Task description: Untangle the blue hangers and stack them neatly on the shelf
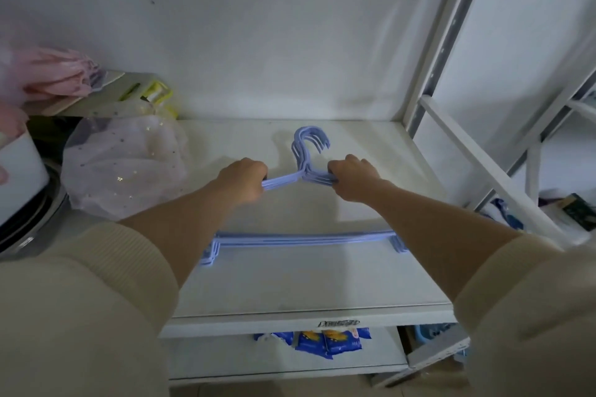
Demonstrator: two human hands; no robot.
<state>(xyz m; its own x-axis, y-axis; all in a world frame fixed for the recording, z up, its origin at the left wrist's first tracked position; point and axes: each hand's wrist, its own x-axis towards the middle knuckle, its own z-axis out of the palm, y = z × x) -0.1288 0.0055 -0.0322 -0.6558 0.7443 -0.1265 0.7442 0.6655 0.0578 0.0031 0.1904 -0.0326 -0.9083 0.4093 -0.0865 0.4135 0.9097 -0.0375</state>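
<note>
The blue hangers (303, 238) lay in a flat stack on the white shelf (322, 284), hooks pointing toward the back wall. The left hand (243, 179) gripped the stack's left shoulder bars, and the right hand (353, 176) gripped the right ones, just beside the hooks.

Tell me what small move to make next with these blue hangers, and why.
Probably nudge the hooks together, then let go: both hands grip the blue hangers lying flat on the shelf, bars aligned, hooks slightly fanned.
</note>
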